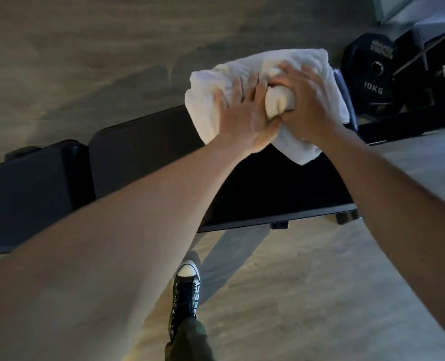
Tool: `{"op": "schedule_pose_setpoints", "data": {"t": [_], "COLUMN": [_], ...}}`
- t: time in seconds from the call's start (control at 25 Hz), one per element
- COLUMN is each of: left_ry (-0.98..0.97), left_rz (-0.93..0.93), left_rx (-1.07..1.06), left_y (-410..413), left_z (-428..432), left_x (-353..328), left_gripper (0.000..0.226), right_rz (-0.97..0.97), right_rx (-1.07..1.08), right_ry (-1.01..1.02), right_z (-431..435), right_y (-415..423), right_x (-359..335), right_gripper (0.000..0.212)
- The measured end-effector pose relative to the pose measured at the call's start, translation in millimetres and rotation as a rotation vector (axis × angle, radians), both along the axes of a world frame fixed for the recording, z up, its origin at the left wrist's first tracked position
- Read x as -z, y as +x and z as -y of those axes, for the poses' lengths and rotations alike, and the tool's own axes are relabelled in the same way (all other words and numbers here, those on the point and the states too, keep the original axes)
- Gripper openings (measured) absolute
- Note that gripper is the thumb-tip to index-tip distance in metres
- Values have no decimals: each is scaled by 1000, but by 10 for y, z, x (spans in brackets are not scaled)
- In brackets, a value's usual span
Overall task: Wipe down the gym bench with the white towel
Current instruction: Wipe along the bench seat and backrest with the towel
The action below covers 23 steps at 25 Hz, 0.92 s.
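Note:
A black padded gym bench (pixel 143 155) runs from the left edge toward the right, in two cushioned sections. A bunched white towel (pixel 258 66) lies on its far right end. My left hand (pixel 245 118) presses on the towel with fingers spread and gripping the cloth. Beside it, touching, my right hand (pixel 307 105) is closed around a raised fold of the same towel. Both forearms reach across the bench and hide part of its top.
A black 10 kg weight plate (pixel 372 74) and a dark rack frame (pixel 430 63) stand just beyond the bench's right end. Grey wood-look floor (pixel 320 282) surrounds the bench. My black-and-white sneaker (pixel 186 290) is planted in front of it.

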<state>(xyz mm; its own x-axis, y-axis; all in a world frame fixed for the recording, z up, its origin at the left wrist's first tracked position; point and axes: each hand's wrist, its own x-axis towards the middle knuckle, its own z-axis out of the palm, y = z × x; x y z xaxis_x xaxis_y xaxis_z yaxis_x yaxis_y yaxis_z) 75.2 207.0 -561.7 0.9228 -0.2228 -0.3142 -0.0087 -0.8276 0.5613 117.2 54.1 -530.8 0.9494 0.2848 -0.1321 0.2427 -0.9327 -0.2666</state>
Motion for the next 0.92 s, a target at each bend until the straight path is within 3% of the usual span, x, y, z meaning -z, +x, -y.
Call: {"op": "schedule_pose_setpoints", "data": {"t": [0.08, 0.24, 0.48, 0.72, 0.92], "left_ry": [17, 6, -5, -2, 18], "left_rz": [22, 245, 276, 227, 81], "left_rx": [8, 53, 172, 111, 119], "left_y": [-67, -813, -1950, -1299, -42], "left_z": [82, 92, 116, 373, 783], "left_x": [50, 190, 270, 146, -185], "left_gripper": [84, 84, 84, 84, 86], "right_rz": [2, 118, 175, 181, 58], "right_rx": [52, 133, 243, 224, 222], "right_ry": [-11, -22, 6, -9, 24], "right_z": [-6, 0, 32, 269, 641], "right_y": [-125, -1019, -2325, -1602, -351], "right_x": [28, -12, 72, 49, -281], "right_gripper": [53, 54, 39, 42, 53]}}
